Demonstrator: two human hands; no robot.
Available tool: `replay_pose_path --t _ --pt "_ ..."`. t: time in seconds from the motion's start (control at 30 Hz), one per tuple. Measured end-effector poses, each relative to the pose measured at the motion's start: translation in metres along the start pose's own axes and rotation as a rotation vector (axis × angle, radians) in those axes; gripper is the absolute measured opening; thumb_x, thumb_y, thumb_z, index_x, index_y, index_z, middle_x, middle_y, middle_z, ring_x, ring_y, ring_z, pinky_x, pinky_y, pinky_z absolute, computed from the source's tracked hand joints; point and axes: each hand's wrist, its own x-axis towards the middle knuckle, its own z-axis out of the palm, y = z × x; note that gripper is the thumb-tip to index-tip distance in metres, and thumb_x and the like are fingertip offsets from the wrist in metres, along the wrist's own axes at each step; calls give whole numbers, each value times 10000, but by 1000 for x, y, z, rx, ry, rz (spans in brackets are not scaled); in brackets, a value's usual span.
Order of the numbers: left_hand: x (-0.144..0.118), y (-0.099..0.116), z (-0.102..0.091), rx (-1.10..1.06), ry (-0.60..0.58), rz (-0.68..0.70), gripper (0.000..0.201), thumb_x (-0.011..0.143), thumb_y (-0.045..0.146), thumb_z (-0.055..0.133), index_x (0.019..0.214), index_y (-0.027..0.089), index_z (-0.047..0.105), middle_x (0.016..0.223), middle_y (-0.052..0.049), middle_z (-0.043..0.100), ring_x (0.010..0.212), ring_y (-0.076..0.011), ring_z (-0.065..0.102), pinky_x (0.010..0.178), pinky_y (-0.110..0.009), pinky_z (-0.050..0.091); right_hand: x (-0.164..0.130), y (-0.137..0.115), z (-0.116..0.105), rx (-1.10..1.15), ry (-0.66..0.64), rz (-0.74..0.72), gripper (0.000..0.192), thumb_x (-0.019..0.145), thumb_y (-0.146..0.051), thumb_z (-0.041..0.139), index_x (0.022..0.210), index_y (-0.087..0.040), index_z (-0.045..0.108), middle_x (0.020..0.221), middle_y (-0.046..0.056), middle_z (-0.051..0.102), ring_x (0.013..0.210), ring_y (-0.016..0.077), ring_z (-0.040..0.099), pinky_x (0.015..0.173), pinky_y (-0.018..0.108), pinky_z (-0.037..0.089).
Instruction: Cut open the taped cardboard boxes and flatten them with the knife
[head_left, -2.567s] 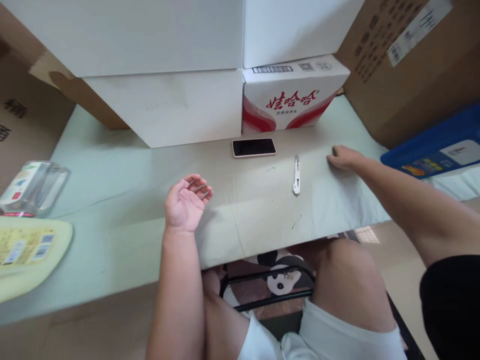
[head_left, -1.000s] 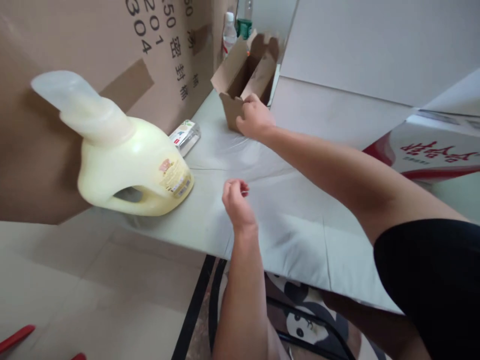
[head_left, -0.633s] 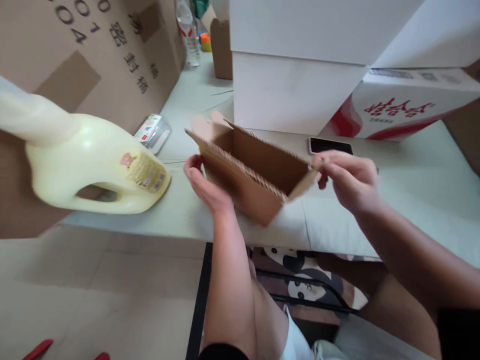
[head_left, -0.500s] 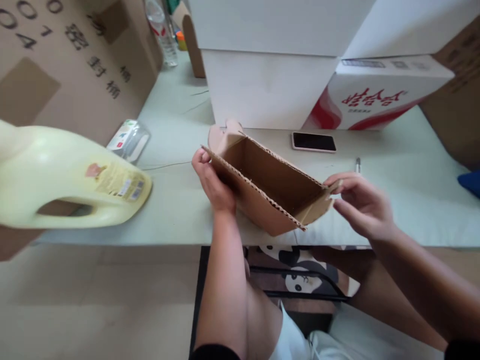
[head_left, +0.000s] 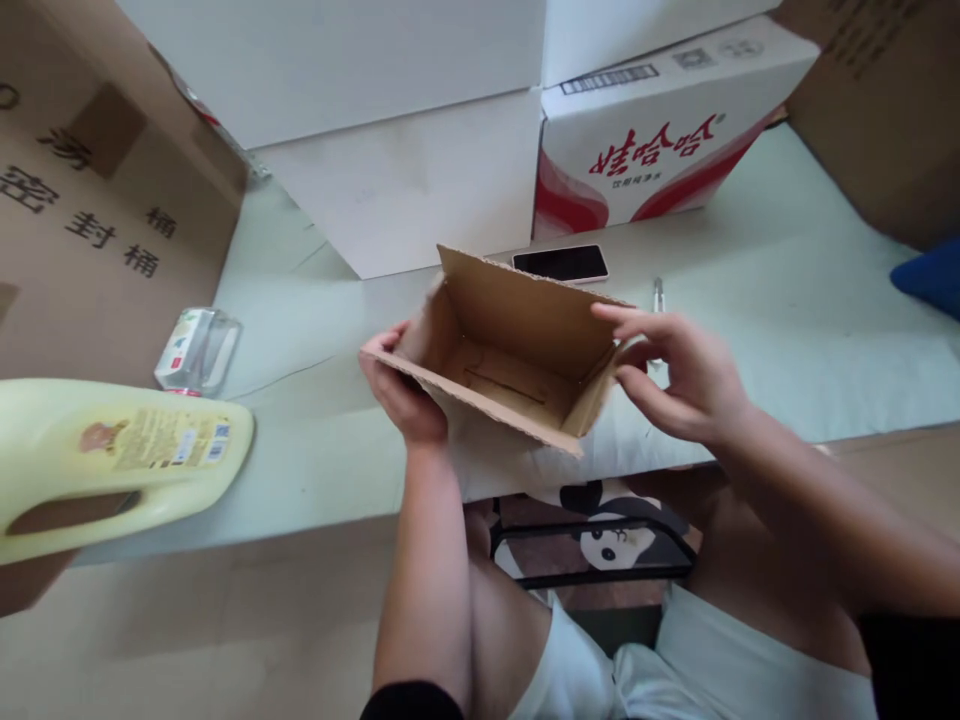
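An open-topped brown cardboard box (head_left: 525,315) is tilted toward me over the front of the table, its bare inside and a dark slit in the bottom showing. My left hand (head_left: 411,400) wraps round its left end, the fingers partly hidden behind the near wall. At the right end, my right hand (head_left: 679,375) has its thumb and fingers closed on the edge of the side wall. Just behind that hand lies a slim silver-and-white tool (head_left: 658,297), partly covered. A phone (head_left: 562,264) rests flat beyond the box.
White cartons (head_left: 420,180) and a red-and-white printed carton (head_left: 645,165) stand at the back. On the left are a pale yellow jug (head_left: 172,440), a clear plastic pack (head_left: 199,350) and a big brown carton (head_left: 67,230). A blue item (head_left: 930,280) is at the far right.
The box has tipped so its inside and bottom face me more, and its left-end flaps no longer stick out. Both hands keep hold of its ends. My view has shifted and turned.
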Motion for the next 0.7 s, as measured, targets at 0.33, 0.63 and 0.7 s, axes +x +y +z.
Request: replay_pose_path --t 0.33,0.63,0.7 --pt "-1 -4 10 160 117 151 298 875 480 625 970 209 545 886 -4 582 773 -124 568 757 -280 484 -13 34 28 -25 271 92 759 778 -357 776 1424 -416 382 1391 69 539 1082 258 627 920 467 560" --pt "4 0 2 199 -145 215 244 951 339 533 1092 219 692 1188 -66 668 1161 -198 630 1063 -384 480 -17 36 27 157 135 139 312 942 -473 490 1009 -328 759 1159 62 724 1259 332 600 1197 613 363" --pt "6 1 -1 213 -235 212 256 950 287 522 1061 228 745 1226 -58 694 1204 -208 636 1104 -416 469 -18 37 27 182 128 149 320 935 -500 503 1009 -329 763 1161 63 725 1236 326 613 1205 603 361"
